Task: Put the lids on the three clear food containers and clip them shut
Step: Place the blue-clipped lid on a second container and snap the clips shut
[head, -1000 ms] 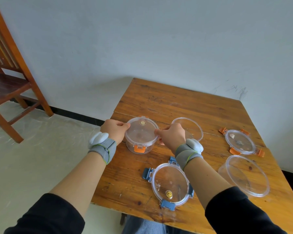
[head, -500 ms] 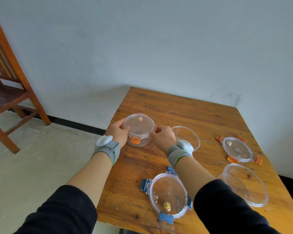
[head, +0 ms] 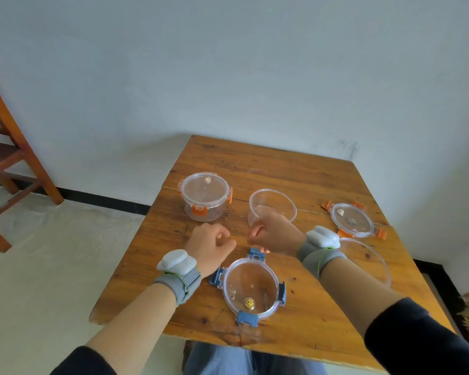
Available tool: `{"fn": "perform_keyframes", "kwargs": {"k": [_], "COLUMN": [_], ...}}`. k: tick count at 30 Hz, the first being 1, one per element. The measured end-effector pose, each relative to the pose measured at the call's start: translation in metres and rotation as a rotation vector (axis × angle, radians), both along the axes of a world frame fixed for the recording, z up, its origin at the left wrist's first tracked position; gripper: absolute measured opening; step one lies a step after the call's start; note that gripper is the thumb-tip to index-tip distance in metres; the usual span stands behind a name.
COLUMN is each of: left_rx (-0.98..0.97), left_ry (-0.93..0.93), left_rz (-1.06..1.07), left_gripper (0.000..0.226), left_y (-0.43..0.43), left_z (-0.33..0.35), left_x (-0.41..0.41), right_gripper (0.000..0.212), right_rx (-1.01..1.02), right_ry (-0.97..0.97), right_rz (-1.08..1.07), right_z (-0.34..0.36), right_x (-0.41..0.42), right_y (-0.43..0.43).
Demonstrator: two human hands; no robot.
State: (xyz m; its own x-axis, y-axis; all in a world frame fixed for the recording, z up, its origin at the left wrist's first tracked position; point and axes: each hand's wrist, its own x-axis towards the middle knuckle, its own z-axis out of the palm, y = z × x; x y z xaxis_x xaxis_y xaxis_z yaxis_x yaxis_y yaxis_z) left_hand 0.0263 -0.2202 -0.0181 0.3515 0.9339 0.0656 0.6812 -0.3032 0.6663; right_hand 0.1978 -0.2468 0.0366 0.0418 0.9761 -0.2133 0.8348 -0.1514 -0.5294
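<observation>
Blue-clipped lid [head: 251, 287] just below, perhaps touching, right hand [head: 275, 234].

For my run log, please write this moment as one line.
left hand: empty | right hand: empty | orange-clip container: lidded | blue-clip lid: on table

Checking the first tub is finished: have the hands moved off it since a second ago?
Yes. Both the left hand and right hand have pulled back from the lidded tub toward the near table edge.
</observation>
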Motion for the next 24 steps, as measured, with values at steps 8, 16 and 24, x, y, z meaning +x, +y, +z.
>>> {"fn": "perform_keyframes", "kwargs": {"k": [8,16,24], "left_rx": [-0.253,-0.275,-0.291], "left_ry": [0.454,0.475,0.367], "left_rz": [-0.082,-0.006,0.033], "left_gripper": [0.060,0.054,0.049], "left_y": [-0.003,-0.011,-0.012], "left_z": [-0.005,-0.002,-0.006], "left_x": [0.003,0.012,0.012], "right_gripper": [0.033,0.016,0.015], "right_rx": [-0.247,-0.287,-0.207], "right_ry": [-0.187,0.001,-0.177], "right_rz": [-0.080,-0.281,-0.170], "right_z": [-0.037,-0.039,-0.038], "right_x": [0.003,-0.002,-0.011], "right_y": [-0.021,-0.024,-0.033]}}
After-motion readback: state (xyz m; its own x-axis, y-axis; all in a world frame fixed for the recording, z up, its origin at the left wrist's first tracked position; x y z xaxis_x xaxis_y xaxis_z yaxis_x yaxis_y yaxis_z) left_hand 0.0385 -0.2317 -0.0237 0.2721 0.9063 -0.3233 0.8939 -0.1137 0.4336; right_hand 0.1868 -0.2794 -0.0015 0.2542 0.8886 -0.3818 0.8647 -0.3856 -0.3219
